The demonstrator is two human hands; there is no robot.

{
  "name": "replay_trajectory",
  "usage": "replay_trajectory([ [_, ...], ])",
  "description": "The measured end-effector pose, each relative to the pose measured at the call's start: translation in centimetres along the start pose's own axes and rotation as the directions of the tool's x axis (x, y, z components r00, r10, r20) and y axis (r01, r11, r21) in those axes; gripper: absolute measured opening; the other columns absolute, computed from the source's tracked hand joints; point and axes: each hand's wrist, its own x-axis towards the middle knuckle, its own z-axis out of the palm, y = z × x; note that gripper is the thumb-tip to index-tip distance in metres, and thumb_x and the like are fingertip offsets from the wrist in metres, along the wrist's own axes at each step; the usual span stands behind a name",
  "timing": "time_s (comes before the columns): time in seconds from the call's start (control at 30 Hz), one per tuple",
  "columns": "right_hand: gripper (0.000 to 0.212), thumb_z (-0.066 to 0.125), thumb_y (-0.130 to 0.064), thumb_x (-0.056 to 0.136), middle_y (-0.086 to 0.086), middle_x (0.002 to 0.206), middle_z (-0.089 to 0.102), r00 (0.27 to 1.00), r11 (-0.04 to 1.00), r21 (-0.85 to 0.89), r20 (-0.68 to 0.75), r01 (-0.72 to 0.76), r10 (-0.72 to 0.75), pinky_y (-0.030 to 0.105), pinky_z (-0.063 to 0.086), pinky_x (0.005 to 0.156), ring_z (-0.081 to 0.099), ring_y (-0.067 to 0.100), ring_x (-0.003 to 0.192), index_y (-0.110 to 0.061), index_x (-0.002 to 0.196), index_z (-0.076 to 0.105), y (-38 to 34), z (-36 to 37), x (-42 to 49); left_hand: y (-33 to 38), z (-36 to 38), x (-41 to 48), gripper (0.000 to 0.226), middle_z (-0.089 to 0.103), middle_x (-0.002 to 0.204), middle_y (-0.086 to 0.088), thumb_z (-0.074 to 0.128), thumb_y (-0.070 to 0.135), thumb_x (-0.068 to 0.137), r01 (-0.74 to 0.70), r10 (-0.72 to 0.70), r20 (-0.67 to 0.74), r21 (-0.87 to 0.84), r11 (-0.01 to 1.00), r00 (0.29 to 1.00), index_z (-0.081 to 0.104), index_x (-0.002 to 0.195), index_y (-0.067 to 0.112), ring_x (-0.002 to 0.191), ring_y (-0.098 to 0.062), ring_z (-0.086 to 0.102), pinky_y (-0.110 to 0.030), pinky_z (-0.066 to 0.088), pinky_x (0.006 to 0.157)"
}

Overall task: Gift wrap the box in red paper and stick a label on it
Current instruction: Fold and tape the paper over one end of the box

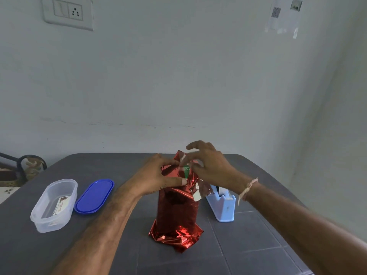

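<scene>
Vertically on end: red-papered box [176,211] (left hand [158,176] round its top)

box [176,211] mid table [258,245]; tub [53,205], lid [94,196] left; dispenser [222,207] right

The box [186,170], green showing at its top, stood upright on the grey table [258,245] in crinkled red paper [175,213]. The left hand [158,175] gripped its upper part, thumb across the front. The right hand [208,165], blurred, was at the top, perhaps pinching a clear strip. A blue tape dispenser [223,207] stood just beside it.
</scene>
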Motion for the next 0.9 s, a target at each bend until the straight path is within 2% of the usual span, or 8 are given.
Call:
replay_trajectory([
  [0.2,0.055,0.045,-0.007,0.089,-0.011,0.155,0.042,1.000,0.999,-0.044,0.023,0.008,-0.007,0.054,0.027,0.117,0.027,0.018,0.146,-0.046,0.114,0.074,-0.4,0.0,-0.2,0.0,0.1,0.2,0.072,0.049,0.117,0.013,0.085,0.060,0.066,0.012,-0.012,0.012,0.019,1.000,1.000,0.066,0.131,0.037,0.118,-0.013,0.049,-0.038,0.046,0.101],
  [0.3,0.055,0.045,-0.007,0.092,-0.011,0.157,0.039,0.999,0.998,-0.055,0.052,0.011,-0.008,0.052,0.022,0.119,0.023,0.018,0.148,-0.045,0.121,0.072,-0.6,0.2,-0.2,0.0,0.0,0.2,0.064,0.051,0.116,0.012,0.086,0.058,0.068,0.005,-0.005,0.005,0.016,1.000,1.000,0.066,0.126,0.040,0.115,-0.012,0.051,-0.032,0.046,0.093],
  [0.4,0.053,0.045,-0.007,0.093,-0.011,0.157,0.038,0.997,0.997,-0.066,0.067,0.034,-0.029,0.051,0.021,0.119,0.024,0.017,0.148,-0.045,0.121,0.071,-0.4,0.4,-0.4,0.0,0.1,0.1,0.071,0.050,0.117,0.010,0.085,0.058,0.067,0.011,-0.011,0.007,0.014,1.000,1.000,0.064,0.131,0.038,0.114,-0.011,0.049,-0.026,0.041,0.086],
  [0.5,0.052,0.043,-0.006,0.093,-0.011,0.148,0.047,1.000,0.997,0.074,0.004,0.004,-0.004,0.050,0.030,0.116,0.033,0.016,0.141,-0.045,0.109,0.073,0.9,0.4,-0.2,0.2,0.0,-0.1,0.077,0.049,0.119,0.009,0.084,0.060,0.065,0.019,-0.019,0.009,0.012,1.000,1.000,0.063,0.134,0.036,0.114,-0.011,0.048,-0.027,0.042,0.088],
  [0.6,0.057,0.043,0.001,0.091,-0.004,0.128,0.057,0.998,0.965,0.263,-0.065,0.004,0.013,0.036,0.040,0.108,0.045,0.014,0.129,-0.039,0.118,0.072,2.2,0.1,-0.2,0.2,-0.1,-0.1,0.074,0.049,0.119,0.008,0.085,0.058,0.067,0.019,-0.019,0.008,0.026,0.999,1.000,0.063,0.134,0.036,0.115,-0.012,0.048,-0.026,0.043,0.088],
  [0.67,0.054,0.045,0.004,0.096,-0.001,0.121,0.055,0.999,0.959,0.284,-0.046,0.004,0.010,0.028,0.041,0.102,0.047,0.013,0.123,-0.035,0.124,0.071,2.7,-0.5,-0.3,0.3,0.0,-0.1,0.074,0.049,0.119,0.007,0.085,0.059,0.068,0.018,-0.019,0.013,0.037,0.999,1.000,0.063,0.135,0.037,0.117,-0.014,0.048,-0.032,0.045,0.095],
  [0.77,0.042,0.051,-0.008,0.103,-0.001,0.123,0.048,0.993,0.985,0.153,0.063,0.085,-0.096,0.030,0.041,0.103,0.044,0.017,0.121,-0.039,0.125,0.069,2.8,-1.4,0.3,0.5,-0.1,-0.1,0.076,0.049,0.117,0.008,0.083,0.061,0.068,0.020,-0.021,0.018,0.055,0.998,1.000,0.062,0.136,0.037,0.115,-0.013,0.048,-0.033,0.045,0.097],
  [0.9,0.028,0.054,-0.022,0.104,-0.003,0.144,0.039,0.954,0.964,-0.184,0.266,0.193,-0.140,0.042,0.043,0.104,0.038,0.020,0.128,-0.037,0.122,0.068,1.8,-3.0,2.4,0.8,-0.4,-0.3,0.078,0.049,0.114,0.009,0.080,0.065,0.065,0.022,-0.024,0.034,0.065,0.998,0.999,0.062,0.136,0.037,0.114,-0.013,0.049,-0.031,0.044,0.094],
])
